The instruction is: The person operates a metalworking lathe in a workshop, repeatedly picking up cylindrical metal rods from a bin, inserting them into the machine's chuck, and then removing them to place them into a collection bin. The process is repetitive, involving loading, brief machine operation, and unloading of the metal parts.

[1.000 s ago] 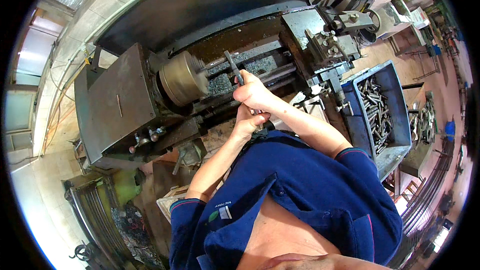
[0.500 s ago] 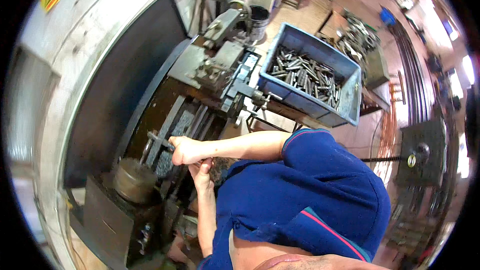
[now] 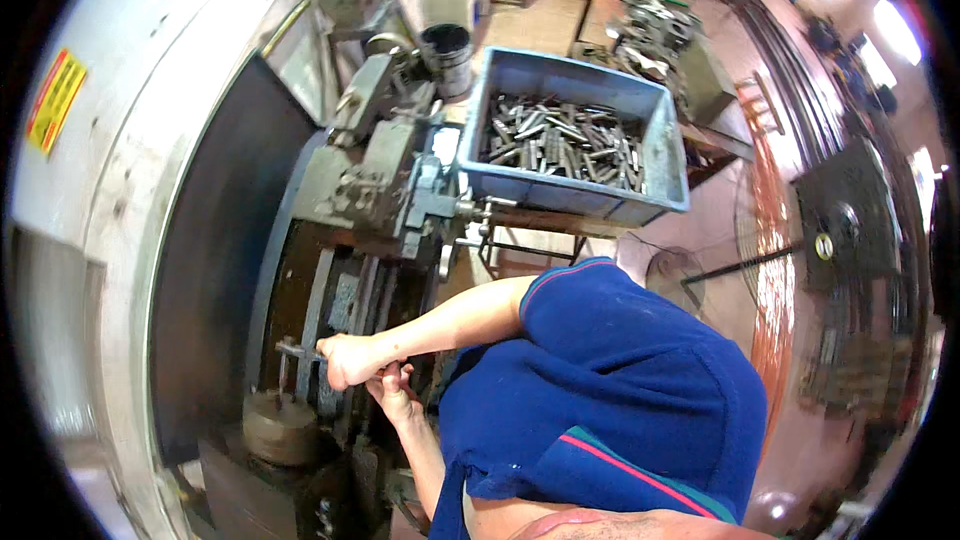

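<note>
The lathe (image 3: 350, 200) runs down the left of the view, its chuck (image 3: 283, 427) at the lower end. A blue crate (image 3: 663, 155) of metal rods (image 3: 560, 140) sits beside its upper end. Near the chuck, the right hand (image 3: 350, 360) is closed around a metal handle (image 3: 296, 349) over the bed. The left hand (image 3: 398, 395) sits just beneath, touching it, fingers curled; what it grips cannot be told.
</note>
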`<move>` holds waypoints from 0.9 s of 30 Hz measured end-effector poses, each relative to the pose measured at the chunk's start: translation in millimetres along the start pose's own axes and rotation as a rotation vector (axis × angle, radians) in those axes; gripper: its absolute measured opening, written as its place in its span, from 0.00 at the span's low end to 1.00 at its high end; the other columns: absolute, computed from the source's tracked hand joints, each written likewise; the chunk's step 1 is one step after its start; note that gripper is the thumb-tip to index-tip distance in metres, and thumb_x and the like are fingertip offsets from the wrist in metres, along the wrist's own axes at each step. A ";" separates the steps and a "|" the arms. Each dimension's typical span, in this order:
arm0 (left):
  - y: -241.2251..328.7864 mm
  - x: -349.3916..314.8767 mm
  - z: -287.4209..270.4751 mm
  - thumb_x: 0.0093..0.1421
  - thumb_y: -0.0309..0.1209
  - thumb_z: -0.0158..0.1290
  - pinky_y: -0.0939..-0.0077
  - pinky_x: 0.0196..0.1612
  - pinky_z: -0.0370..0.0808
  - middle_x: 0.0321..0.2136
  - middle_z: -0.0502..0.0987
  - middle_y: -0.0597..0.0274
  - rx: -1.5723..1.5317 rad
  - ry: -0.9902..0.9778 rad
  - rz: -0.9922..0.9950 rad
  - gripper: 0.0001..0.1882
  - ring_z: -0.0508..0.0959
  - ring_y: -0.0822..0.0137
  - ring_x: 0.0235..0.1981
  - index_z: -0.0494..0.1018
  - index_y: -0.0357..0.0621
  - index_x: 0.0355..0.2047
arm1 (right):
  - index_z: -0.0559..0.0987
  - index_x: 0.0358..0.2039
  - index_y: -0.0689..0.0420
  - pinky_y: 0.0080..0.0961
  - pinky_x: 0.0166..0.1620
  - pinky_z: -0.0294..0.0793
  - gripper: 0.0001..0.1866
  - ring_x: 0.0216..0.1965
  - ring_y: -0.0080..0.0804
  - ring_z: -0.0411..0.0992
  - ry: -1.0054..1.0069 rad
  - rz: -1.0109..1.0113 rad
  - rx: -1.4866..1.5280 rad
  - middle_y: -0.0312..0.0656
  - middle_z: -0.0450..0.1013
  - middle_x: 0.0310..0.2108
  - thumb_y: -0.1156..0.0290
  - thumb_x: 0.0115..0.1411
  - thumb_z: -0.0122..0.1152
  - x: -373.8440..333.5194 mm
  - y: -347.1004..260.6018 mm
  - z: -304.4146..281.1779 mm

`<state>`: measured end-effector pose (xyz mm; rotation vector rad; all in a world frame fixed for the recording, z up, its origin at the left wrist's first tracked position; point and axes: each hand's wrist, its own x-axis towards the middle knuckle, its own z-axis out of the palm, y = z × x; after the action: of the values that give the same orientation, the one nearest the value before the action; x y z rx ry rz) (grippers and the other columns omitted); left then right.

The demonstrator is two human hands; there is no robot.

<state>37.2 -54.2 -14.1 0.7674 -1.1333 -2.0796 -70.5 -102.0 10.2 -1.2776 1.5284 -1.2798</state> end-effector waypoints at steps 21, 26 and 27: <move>23.3 -7.7 11.7 0.39 0.44 0.65 0.81 0.31 0.73 0.28 0.73 0.65 0.054 0.003 -0.032 0.30 0.74 0.73 0.31 0.67 0.38 0.36 | 0.70 0.31 0.66 0.26 0.34 0.66 0.18 0.30 0.31 0.66 -0.165 0.257 0.107 0.44 0.68 0.25 0.71 0.37 0.55 -5.4 -46.8 -15.3; 21.8 1.2 26.2 0.41 0.43 0.62 0.82 0.29 0.72 0.26 0.73 0.64 0.070 -0.040 -0.019 0.26 0.75 0.72 0.29 0.68 0.38 0.33 | 0.69 0.29 0.68 0.29 0.32 0.67 0.17 0.28 0.33 0.66 -0.070 0.277 0.216 0.45 0.67 0.23 0.71 0.39 0.56 -12.1 -49.1 -34.1; 18.9 2.5 23.8 0.41 0.43 0.62 0.82 0.29 0.72 0.26 0.74 0.64 0.062 -0.058 -0.014 0.25 0.75 0.72 0.29 0.69 0.38 0.33 | 0.69 0.29 0.66 0.28 0.33 0.66 0.16 0.28 0.32 0.65 -0.084 0.289 0.205 0.43 0.67 0.23 0.71 0.39 0.55 -13.9 -53.1 -33.6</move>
<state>22.8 -52.3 12.8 0.7499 -1.2330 -2.0988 -87.8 -81.0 68.5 -0.9307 1.4223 -1.1464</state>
